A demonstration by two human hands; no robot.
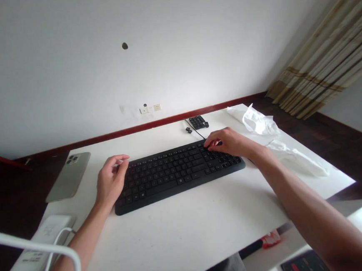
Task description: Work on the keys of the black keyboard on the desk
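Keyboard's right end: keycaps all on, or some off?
Some look off: the keyboard shows pale-outlined sockets near the right hand, and black keycaps lie on the table beyond. Under the hand, cannot tell.

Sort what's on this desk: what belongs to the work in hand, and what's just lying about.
In the work:
- keyboard, right hand over its right end, left hand at its left
- loose keys behind it

Apparently just lying about:
- grey phone
- white box
- crumpled white sheets
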